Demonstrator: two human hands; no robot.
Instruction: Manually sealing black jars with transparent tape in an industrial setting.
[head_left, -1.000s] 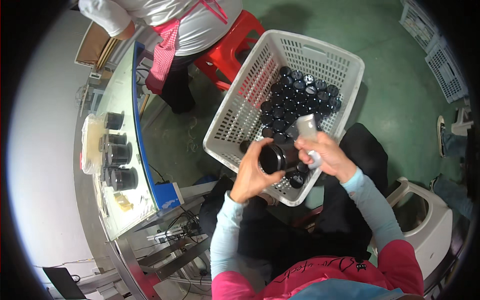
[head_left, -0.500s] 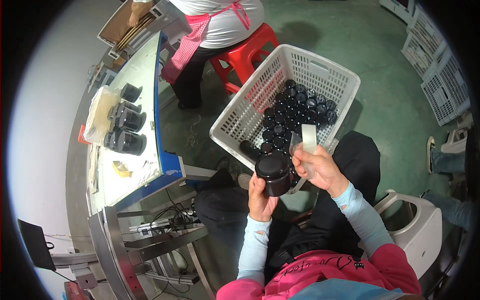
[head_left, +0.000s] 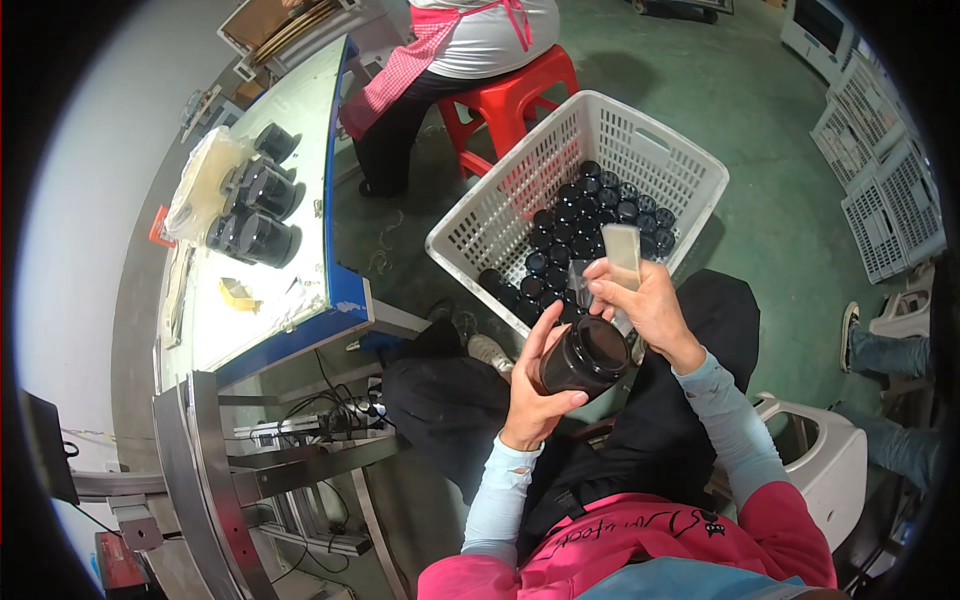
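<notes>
My left hand [head_left: 530, 398] is wrapped round a glossy black lidded jar [head_left: 590, 357], tilted with its lid toward the right. Just above and to the right, my right hand [head_left: 652, 312] pinches a pale flat strip [head_left: 622, 250] that stands up from the fingers. A small piece of clear film [head_left: 579, 283] shows beside its fingertips; whether it is joined to the strip I cannot tell. Beyond both hands, a light grey slotted crate [head_left: 500, 207] holds many small black round containers [head_left: 585, 222] packed together.
On the left table [head_left: 312, 100] are several black jars [head_left: 265, 190], a translucent bag [head_left: 207, 165] and a yellow piece [head_left: 238, 294]. A person in a pink apron [head_left: 395, 82] sits on a red stool [head_left: 520, 92]. A white stool [head_left: 838, 455] stands right; cables [head_left: 345, 410] hang below the table.
The jar has tipped over toward the right and moved slightly right and down in my left hand. My right hand stays close by with the strip. The whole view has shifted a little.
</notes>
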